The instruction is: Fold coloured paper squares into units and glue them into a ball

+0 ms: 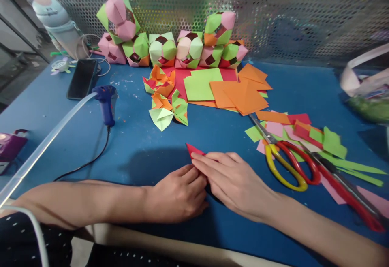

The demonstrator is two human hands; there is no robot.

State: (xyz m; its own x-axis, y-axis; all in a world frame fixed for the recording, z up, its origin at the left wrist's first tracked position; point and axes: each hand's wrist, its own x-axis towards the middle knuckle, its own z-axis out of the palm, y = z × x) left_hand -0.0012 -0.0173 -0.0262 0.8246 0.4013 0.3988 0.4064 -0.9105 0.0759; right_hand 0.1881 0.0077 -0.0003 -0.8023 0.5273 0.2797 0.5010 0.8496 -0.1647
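Observation:
A small piece of red paper shows a pointed, folded-looking tip above my fingers; the rest of it is hidden beneath them. My right hand lies over the paper, fingers together and pressing it. Closed against it from the left, my left hand has its curled fingertips at the paper's lower edge. Beyond the hands sit folded paper pieces in orange and green. To the right, scissors with one yellow and one red handle rest among paper scraps.
Folded paper balls line the back against a perforated metal panel. Stacked paper squares lie before them. At left are a blue glue gun with a long glue stick, a phone and a bottle. A red-handled cutter lies right.

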